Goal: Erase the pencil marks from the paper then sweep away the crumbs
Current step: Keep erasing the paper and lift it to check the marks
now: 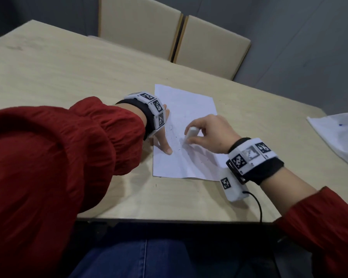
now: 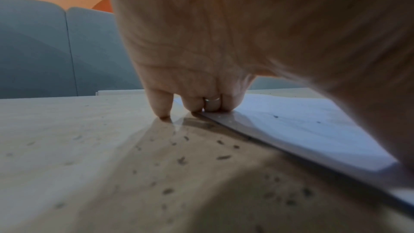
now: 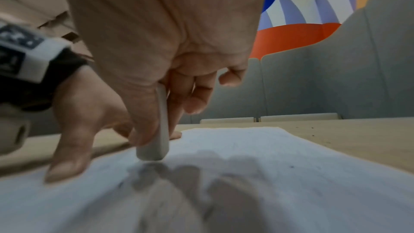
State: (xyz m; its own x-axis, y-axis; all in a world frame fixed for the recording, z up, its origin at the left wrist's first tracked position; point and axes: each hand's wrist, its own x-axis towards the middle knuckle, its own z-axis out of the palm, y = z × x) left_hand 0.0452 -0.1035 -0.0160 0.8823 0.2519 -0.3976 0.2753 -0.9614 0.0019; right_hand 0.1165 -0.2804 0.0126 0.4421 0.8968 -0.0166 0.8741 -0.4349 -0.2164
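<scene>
Denim-clad lap at bottom centre of the head view, red sleeves [image 1: 48,157] at lower left and lower right. Table [image 1: 58,73] edge runs just above the lap; a black cable hangs over it at lower right.

Paper [image 1: 186,125] lies flat at frame centre, faint pencil marks [image 1: 172,128] showing near its left half. Right hand [image 1: 207,133], coming in from the right, pinches a white eraser [image 1: 191,134] between thumb and curled fingers; in the right wrist view the eraser [image 3: 160,130] stands nearly upright with its lower end touching the sheet. Ring and little fingers are curled clear of it.

Left hand [image 1: 162,135] comes from the left, fingers spread and fairly straight, pressing down. Thumb tip rests on the paper's left part. In the left wrist view the fingertips [image 2: 162,111] land at the sheet's left edge, one on bare table, the others on or at the paper margin; a ring shows on one finger.

Crumbs [image 2: 181,159], dark and small, are scattered on the table beside the paper's left edge, a few specks on the sheet.

Far side, upper centre: two beige chairs [image 1: 141,27] side by side against a grey wall. White sheets [image 1: 342,135] at right edge.
</scene>
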